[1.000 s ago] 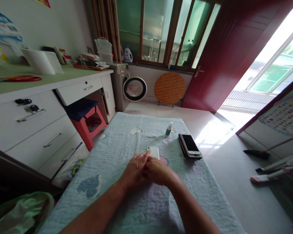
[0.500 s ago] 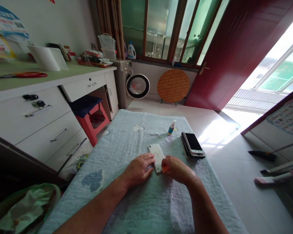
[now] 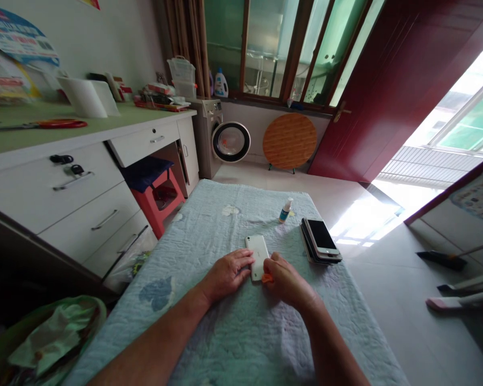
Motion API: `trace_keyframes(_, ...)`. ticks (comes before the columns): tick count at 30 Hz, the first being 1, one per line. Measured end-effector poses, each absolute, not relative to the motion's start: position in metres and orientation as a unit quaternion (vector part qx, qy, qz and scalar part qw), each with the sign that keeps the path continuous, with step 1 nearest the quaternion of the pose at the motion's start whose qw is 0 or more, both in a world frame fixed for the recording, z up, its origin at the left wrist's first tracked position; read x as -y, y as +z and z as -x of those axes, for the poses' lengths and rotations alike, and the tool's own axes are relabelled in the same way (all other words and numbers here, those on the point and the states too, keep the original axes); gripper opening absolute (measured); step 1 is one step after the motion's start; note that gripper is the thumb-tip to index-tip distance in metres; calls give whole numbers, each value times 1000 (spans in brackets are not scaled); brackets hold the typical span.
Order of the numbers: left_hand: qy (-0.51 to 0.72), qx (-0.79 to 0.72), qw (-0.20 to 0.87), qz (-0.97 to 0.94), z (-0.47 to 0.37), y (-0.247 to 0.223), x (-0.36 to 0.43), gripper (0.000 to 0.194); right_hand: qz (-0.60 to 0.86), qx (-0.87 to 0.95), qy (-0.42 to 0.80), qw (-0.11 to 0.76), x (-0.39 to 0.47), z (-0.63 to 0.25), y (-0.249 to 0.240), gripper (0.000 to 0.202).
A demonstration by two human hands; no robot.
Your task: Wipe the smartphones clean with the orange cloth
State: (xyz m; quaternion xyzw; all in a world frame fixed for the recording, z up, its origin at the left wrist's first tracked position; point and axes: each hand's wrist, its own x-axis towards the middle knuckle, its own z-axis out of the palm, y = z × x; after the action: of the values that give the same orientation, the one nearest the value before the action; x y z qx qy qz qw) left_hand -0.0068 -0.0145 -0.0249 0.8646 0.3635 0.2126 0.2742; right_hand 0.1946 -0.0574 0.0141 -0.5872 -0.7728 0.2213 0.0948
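A white smartphone (image 3: 258, 247) lies back side up on the quilted light-blue cover, its camera at the far left corner. My left hand (image 3: 230, 272) holds it steady at its left edge, fingertips over the back and thumb low beside it. A small orange cloth (image 3: 267, 278) is bunched in my closed right hand (image 3: 284, 279), which presses at the phone's lower right edge. Most of the cloth is hidden by the fingers. Beyond the phone stands a small spray bottle (image 3: 285, 210) with a white top. A stack of phones (image 3: 322, 240) sits to the right.
The quilted cover (image 3: 209, 214) spreads over the surface before me. At left are a white desk (image 3: 76, 203) with drawers, a red stool (image 3: 161, 198) and a bin (image 3: 100, 316). Farther off stand an open washing machine (image 3: 206, 139), a round wooden tabletop (image 3: 290, 140) and a red door (image 3: 370, 96).
My right hand with the orange cloth has shifted slightly along the phone's right edge. The left hand keeps its place on the phone. The whole view has moved a little rightward.
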Motion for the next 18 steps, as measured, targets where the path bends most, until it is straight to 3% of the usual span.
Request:
trace_keyframes(11, 227, -357, 297, -856, 5, -22, 14, 31, 546, 800, 202, 144, 60, -158, 1, 18)
trace_keyframes(18, 217, -360, 266, -867, 6, -23, 13, 31, 575, 785, 207, 99, 57, -187, 14, 9)
